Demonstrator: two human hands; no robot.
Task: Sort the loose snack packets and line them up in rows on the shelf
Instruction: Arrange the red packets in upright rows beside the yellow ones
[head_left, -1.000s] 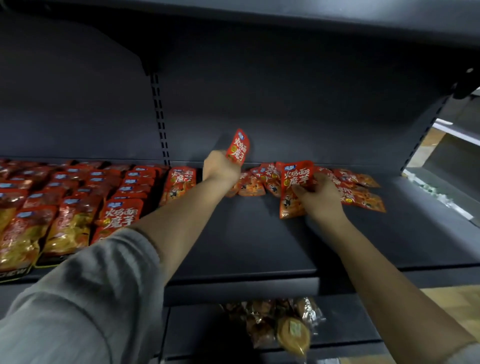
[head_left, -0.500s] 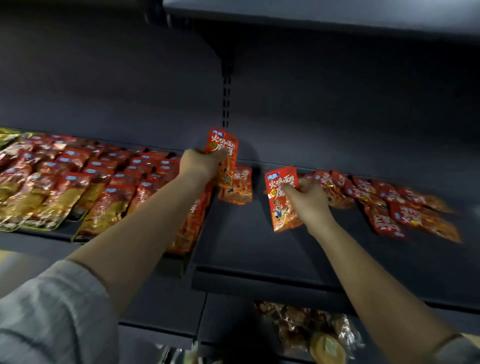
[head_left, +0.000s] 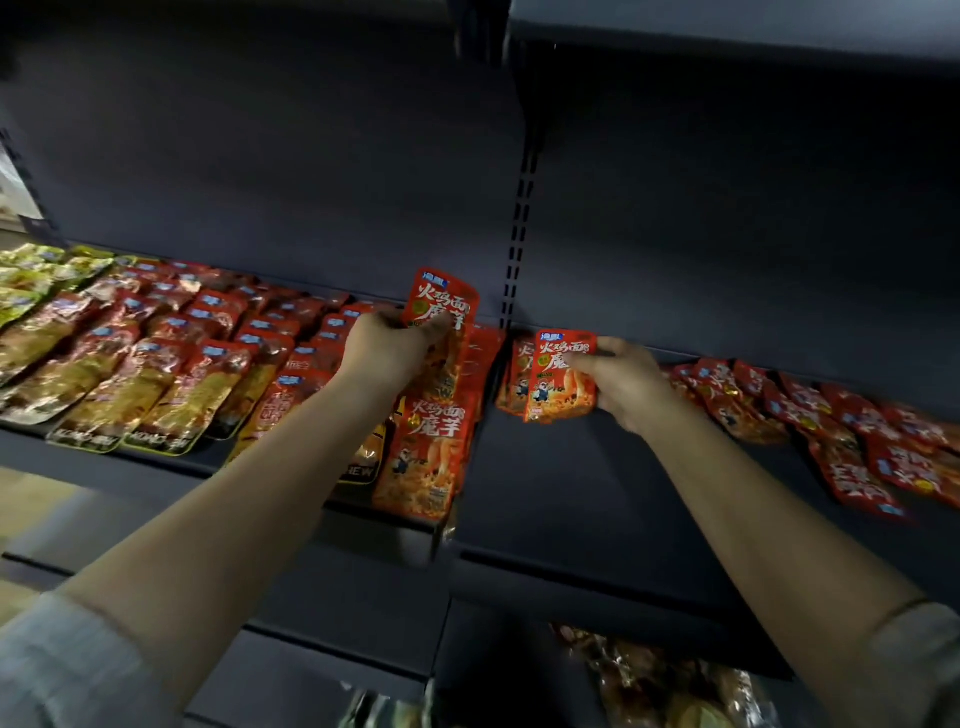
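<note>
Here, a dark metal shelf (head_left: 571, 499) runs across the view. On its left part, rows of red and gold packets (head_left: 156, 358) lie lined up front to back. On the right, a loose heap of red packets (head_left: 831, 421) lies scattered. The left hand (head_left: 384, 353) grips a red packet (head_left: 441, 304) upright above the rightmost row. The right hand (head_left: 623, 382) pinches a second red packet (head_left: 558, 376) just beside the heap, near the shelf's back

Red packet (head_left: 442, 301) upright above lined rows (head_left: 208, 343); second packet (head_left: 558, 376) tilted; loose packets (head_left: 831, 431) scattered right on shelf (head_left: 571, 499).
</note>
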